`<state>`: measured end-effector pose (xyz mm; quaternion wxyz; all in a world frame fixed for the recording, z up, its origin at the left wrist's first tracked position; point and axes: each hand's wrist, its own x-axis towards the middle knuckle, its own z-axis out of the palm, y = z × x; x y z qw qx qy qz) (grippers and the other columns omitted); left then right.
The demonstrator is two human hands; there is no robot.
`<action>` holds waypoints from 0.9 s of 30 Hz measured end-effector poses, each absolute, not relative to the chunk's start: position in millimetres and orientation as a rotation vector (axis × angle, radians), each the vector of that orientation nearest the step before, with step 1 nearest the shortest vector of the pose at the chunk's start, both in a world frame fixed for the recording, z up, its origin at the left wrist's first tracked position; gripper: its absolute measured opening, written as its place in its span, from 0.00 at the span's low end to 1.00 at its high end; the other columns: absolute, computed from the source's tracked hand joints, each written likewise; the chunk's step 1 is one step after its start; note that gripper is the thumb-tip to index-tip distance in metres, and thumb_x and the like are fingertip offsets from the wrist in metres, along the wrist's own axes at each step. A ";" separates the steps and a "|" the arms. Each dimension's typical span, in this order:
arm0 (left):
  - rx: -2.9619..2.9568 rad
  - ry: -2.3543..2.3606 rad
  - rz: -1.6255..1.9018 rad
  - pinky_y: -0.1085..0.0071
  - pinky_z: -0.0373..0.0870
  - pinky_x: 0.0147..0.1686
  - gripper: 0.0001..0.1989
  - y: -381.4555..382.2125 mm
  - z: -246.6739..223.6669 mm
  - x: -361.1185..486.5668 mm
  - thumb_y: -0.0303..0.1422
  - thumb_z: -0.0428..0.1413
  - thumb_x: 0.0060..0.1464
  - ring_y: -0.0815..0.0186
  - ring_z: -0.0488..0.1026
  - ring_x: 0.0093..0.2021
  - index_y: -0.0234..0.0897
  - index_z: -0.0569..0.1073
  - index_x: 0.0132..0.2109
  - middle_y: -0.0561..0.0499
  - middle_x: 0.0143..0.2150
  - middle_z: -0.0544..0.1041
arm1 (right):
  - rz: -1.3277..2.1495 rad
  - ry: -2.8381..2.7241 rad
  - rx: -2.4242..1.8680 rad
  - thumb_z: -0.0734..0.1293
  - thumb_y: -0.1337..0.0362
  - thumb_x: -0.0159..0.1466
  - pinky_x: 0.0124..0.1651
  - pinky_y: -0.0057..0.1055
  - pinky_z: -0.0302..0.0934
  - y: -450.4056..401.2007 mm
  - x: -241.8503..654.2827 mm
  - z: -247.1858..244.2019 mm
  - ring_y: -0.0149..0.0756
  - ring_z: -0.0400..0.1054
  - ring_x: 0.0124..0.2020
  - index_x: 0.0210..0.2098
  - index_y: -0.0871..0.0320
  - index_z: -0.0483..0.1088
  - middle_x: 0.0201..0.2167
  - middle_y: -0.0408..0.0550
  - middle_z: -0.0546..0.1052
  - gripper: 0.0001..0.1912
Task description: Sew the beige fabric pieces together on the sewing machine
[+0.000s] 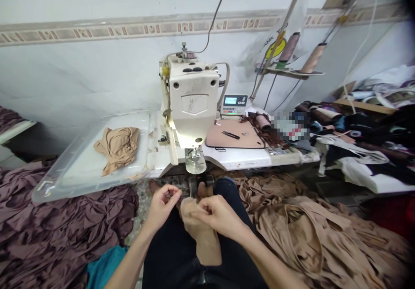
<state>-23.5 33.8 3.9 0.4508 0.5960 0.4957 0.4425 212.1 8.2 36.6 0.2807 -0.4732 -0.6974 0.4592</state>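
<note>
Above my lap, my right hand (218, 216) is pinched on the upper edge of a folded piece of beige fabric (204, 237). My left hand (161, 207) is raised just left of that piece, its thumb and fingertips drawn close together. Anything between those fingertips is too small to see. Both hands are well below and in front of the white industrial sewing machine (189, 103). Its presser foot area and needle plate (195, 160) are out of reach of my fingers.
A clear plastic tray (78, 181) holds crumpled beige cloth (117, 149) left of the machine. A pink mat (234, 135) with small snips (231, 135) lies to its right. Mauve fabric (65, 224) and beige fabric (311, 241) are heaped on either side of me.
</note>
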 end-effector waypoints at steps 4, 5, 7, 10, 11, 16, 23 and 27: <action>1.551 0.970 0.710 0.68 0.71 0.44 0.20 23.7 -5.0 0.9 0.48 0.56 0.69 0.61 0.73 0.40 0.36 0.76 0.38 0.48 0.37 0.77 | 1.024 -2.257 -1.287 0.78 0.60 0.66 0.29 0.31 0.44 -5.7 209.3 56.6 0.28 0.55 0.22 0.18 0.58 0.62 0.17 0.36 0.62 0.27; 1.513 0.901 0.579 0.70 0.70 0.39 0.22 21.3 -8.1 5.1 0.50 0.56 0.69 0.63 0.70 0.36 0.36 0.74 0.35 0.50 0.33 0.73 | 0.990 -2.307 -1.221 0.75 0.61 0.69 0.31 0.30 0.48 -8.7 210.5 61.1 0.31 0.62 0.25 0.21 0.58 0.70 0.21 0.39 0.70 0.21; 1.384 0.817 0.382 0.73 0.61 0.28 0.26 17.5 -13.8 8.8 0.55 0.58 0.65 0.68 0.61 0.28 0.36 0.71 0.33 0.56 0.27 0.65 | 0.948 -2.330 -1.107 0.69 0.64 0.74 0.37 0.29 0.56 -13.1 216.0 67.4 0.35 0.73 0.33 0.33 0.56 0.80 0.31 0.44 0.80 0.12; 1.294 0.793 0.364 0.75 0.52 0.24 0.28 15.0 -14.7 4.3 0.58 0.60 0.62 0.72 0.53 0.24 0.35 0.70 0.33 0.59 0.25 0.58 | 0.985 -2.180 -1.080 0.65 0.65 0.76 0.45 0.29 0.63 -14.5 229.5 66.6 0.38 0.78 0.40 0.46 0.54 0.83 0.39 0.48 0.84 0.13; 1.305 0.801 0.412 0.75 0.52 0.24 0.28 15.2 -12.0 1.5 0.58 0.61 0.62 0.73 0.53 0.24 0.35 0.71 0.34 0.59 0.26 0.59 | 1.001 -2.097 -1.100 0.66 0.65 0.75 0.45 0.29 0.64 -13.4 234.1 63.5 0.38 0.78 0.40 0.47 0.55 0.83 0.39 0.48 0.84 0.12; 1.426 0.912 0.670 0.74 0.61 0.29 0.22 21.9 8.7 -6.9 0.50 0.65 0.63 0.70 0.64 0.30 0.32 0.79 0.41 0.53 0.32 0.70 | 1.012 -1.793 -1.231 0.75 0.56 0.67 0.35 0.30 0.63 1.0 247.7 40.9 0.37 0.74 0.31 0.40 0.57 0.85 0.30 0.47 0.81 0.11; 1.569 1.011 0.885 0.73 0.61 0.28 0.20 32.1 29.3 -11.6 0.45 0.63 0.66 0.67 0.65 0.29 0.38 0.83 0.57 0.53 0.30 0.70 | 1.018 -1.575 -1.223 0.74 0.51 0.67 0.29 0.32 0.59 13.5 239.6 42.8 0.36 0.68 0.27 0.28 0.58 0.81 0.25 0.46 0.77 0.18; 1.859 1.044 0.951 0.69 0.68 0.36 0.15 38.4 43.5 -13.3 0.41 0.58 0.70 0.60 0.74 0.36 0.39 0.88 0.49 0.46 0.34 0.79 | 0.757 -1.672 -1.174 0.72 0.55 0.71 0.32 0.34 0.60 11.0 237.2 60.5 0.37 0.67 0.27 0.31 0.56 0.82 0.25 0.46 0.76 0.15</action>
